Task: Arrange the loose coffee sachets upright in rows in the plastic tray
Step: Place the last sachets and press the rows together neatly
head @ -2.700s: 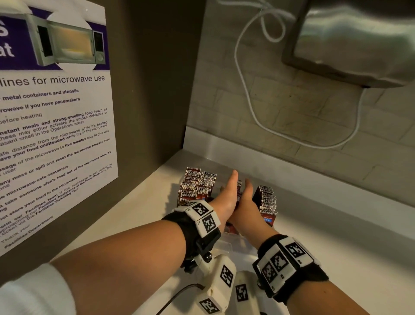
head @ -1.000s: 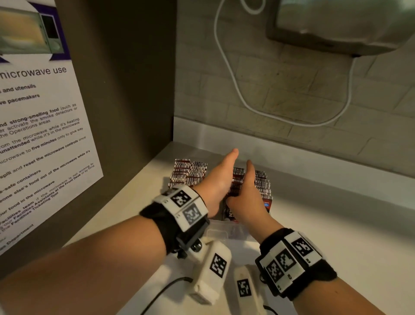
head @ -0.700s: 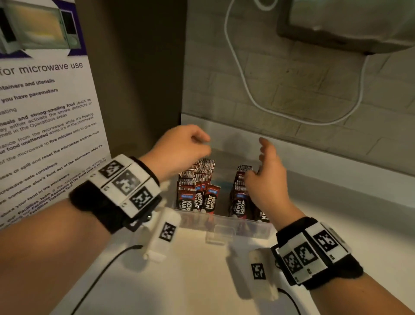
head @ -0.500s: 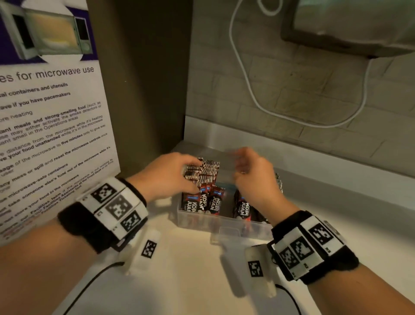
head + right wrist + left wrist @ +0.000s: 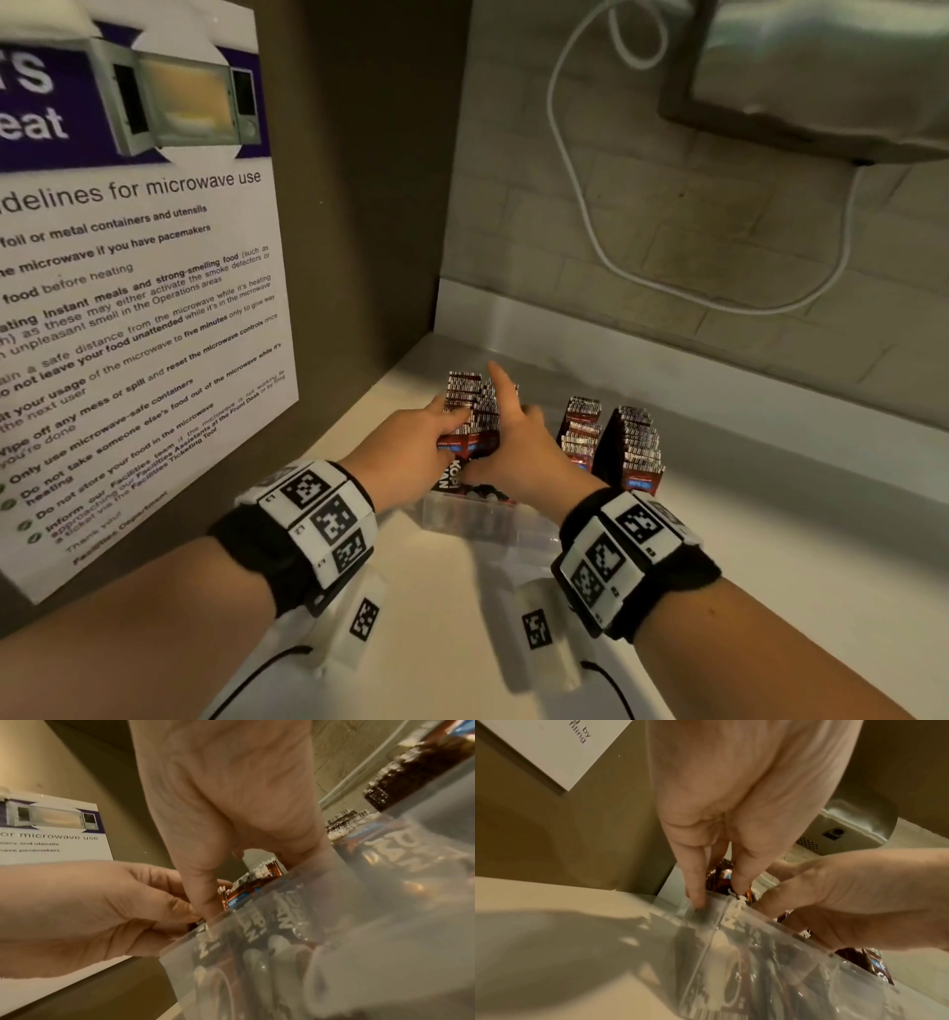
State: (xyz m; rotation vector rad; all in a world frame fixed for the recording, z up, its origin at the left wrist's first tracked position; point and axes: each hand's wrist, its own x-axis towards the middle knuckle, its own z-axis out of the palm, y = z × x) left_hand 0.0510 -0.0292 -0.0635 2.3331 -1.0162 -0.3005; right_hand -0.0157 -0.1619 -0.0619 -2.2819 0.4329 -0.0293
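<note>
To my left a big poster (image 5: 138, 288) covers the dark side panel; it shows a picture of a microwave and reads "...delines for microwave use", with lines such as "metal containers and utensils", "if you have pacemakers" and "Only use microwave-safe containers". Up at the far right a steel appliance (image 5: 821, 77) hangs on the tiled wall, and a white cable (image 5: 580, 205) loops down from it. The pale counter (image 5: 770, 539) runs beneath.

On the counter, near the far left corner, sits the clear plastic tray (image 5: 482, 519). The coffee sachets (image 5: 470, 411) stand upright in it in rows: one bunch at the left between my hands, two more rows (image 5: 634, 442) at the right. They are dark brown with red and blue bands and barcode-like tops. Through the tray's near wall I read "KOPI" and part of a second word ending in "AN".

My left hand (image 5: 411, 452) curls round the left side of the left bunch, thumb along its top. My right hand (image 5: 518, 452) presses against the bunch's right side, index finger stretched out over the sachet tops, thumb down at the near edge. Both hands squeeze that bunch together.
</note>
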